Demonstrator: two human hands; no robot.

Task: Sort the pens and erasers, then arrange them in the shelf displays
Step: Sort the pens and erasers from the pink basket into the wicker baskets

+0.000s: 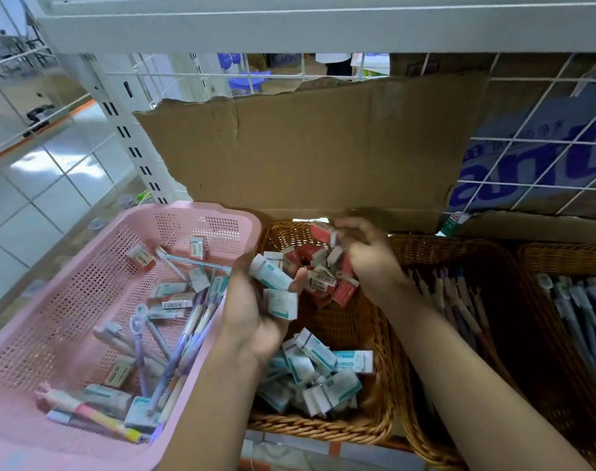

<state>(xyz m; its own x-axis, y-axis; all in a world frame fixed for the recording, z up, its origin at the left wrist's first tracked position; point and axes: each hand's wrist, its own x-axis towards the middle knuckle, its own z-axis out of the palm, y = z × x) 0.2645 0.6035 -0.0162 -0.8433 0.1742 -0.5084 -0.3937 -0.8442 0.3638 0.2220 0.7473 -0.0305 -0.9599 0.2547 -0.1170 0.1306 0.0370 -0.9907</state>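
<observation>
Overhead, a white shelf (323, 28) — left hand (255, 311) cups teal erasers (272, 275) over the wicker basket (383, 368), right hand (368, 256) blurred, grip unclear.

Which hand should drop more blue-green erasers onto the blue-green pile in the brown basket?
Left. The left hand holds blue-green erasers close to that pile at the near end of the brown basket. The right hand is farther back, among the red erasers.
</observation>
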